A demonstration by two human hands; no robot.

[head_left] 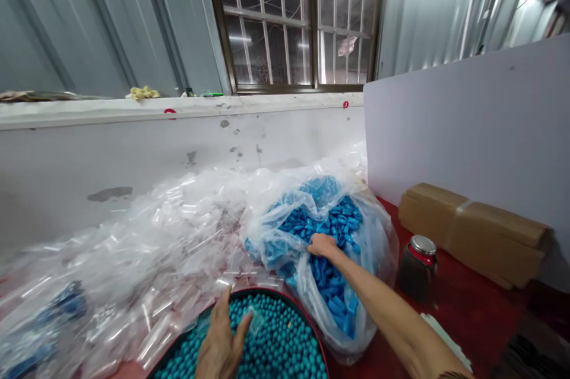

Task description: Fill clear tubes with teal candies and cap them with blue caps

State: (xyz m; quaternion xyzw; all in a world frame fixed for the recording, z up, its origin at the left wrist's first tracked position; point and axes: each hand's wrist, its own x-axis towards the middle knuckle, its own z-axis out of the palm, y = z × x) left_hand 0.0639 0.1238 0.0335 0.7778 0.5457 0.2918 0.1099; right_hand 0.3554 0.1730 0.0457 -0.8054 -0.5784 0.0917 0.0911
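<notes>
Left hand (217, 340) opened wide, thumb well apart from the raised fingers, and right hand (323, 245) curled downward, a person works at a red table (467, 308). The left is over the round tray (317, 331) at lower centre; whether it touches the teal beads (282, 340) filling the tray cannot be told. The right, at centre, reaches to the gathered edge of a clear bag (378, 236) of blue pieces (333, 293), its fingertips hidden, so what it grips cannot be told. Clear plastic sleeves (178, 218) heap across the left and middle of the frame. A white panel (467, 123) stands at right, a bound cardboard bundle (427, 215) lying before it. Near the bag's right side stands a silver-lidded jar (418, 275). Smallest, a clear plastic scrap (255, 322) shows just beside the left thumb.
</notes>
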